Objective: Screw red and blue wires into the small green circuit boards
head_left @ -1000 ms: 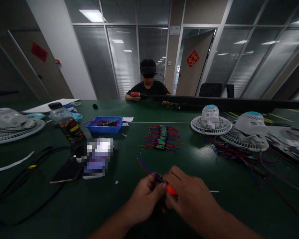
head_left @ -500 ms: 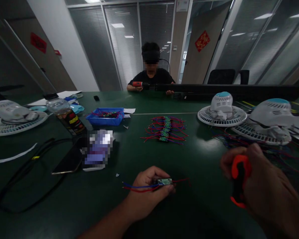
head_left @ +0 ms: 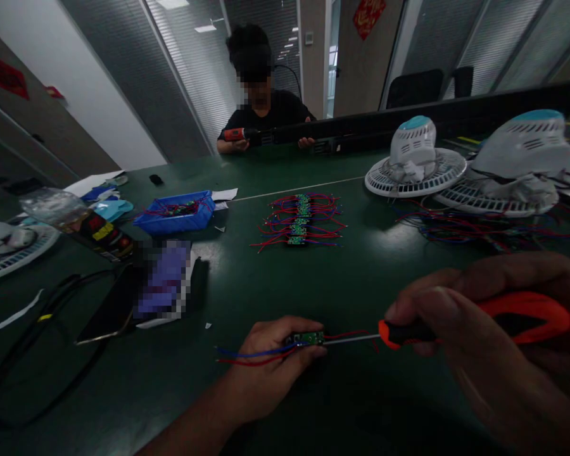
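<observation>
Low in the middle, my left hand (head_left: 270, 370) pinches a small green circuit board (head_left: 311, 338) between thumb and fingers. Blue and red wires trail from its left end, and a thin red wire from its right end. My right hand (head_left: 494, 342) is wrapped round the orange and black handle of a screwdriver (head_left: 522, 316). The thin metal shaft points left, and its tip reaches the board's right end; whether it touches a screw there cannot be made out. Beyond my hands, several similar wired circuit boards (head_left: 300, 220) lie in a column on the green table (head_left: 247, 278).
A blue tray (head_left: 175, 218) holds wired parts. Phone (head_left: 107, 310), tilted bottle (head_left: 85, 225) and black cable (head_left: 9, 342) lie at left. White fan parts (head_left: 415, 164) and loose wires (head_left: 456, 225) are at right. Across the table a person (head_left: 266, 114) holds a red-and-black tool (head_left: 235, 134).
My right hand has turned the screwdriver so its shaft points left and brought it to the board's right end. My left hand still holds the board. The view has tilted down and turned slightly.
</observation>
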The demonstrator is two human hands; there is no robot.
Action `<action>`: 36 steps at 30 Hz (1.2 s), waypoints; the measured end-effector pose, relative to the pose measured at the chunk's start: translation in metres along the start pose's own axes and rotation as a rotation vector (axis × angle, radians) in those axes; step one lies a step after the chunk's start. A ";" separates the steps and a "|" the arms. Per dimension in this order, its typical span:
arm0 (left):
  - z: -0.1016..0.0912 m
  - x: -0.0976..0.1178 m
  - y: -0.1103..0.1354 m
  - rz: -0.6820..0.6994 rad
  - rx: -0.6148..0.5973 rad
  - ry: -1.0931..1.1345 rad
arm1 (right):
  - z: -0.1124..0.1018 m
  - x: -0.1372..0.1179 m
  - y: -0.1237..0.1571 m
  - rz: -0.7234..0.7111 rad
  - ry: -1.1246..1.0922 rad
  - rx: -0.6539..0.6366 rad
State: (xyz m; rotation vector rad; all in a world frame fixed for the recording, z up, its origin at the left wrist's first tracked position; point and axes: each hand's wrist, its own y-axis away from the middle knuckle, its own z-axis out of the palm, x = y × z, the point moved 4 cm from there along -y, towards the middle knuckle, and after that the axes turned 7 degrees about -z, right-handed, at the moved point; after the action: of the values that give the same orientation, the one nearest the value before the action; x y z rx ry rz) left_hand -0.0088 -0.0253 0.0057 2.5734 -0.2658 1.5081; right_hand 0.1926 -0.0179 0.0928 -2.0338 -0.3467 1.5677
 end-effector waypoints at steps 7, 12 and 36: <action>0.000 0.005 -0.001 0.017 0.015 -0.038 | 0.006 0.000 0.005 -0.018 0.119 0.025; 0.000 0.005 -0.001 0.020 0.014 -0.073 | 0.006 -0.001 0.005 -0.023 0.110 0.038; 0.005 0.006 0.001 0.004 0.072 0.038 | 0.034 -0.044 -0.046 -0.356 0.671 -0.482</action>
State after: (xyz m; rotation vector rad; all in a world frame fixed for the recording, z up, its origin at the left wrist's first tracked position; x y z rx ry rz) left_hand -0.0017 -0.0276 0.0083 2.5967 -0.2159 1.5943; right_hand 0.1535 0.0062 0.1484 -2.5300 -0.8149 0.5628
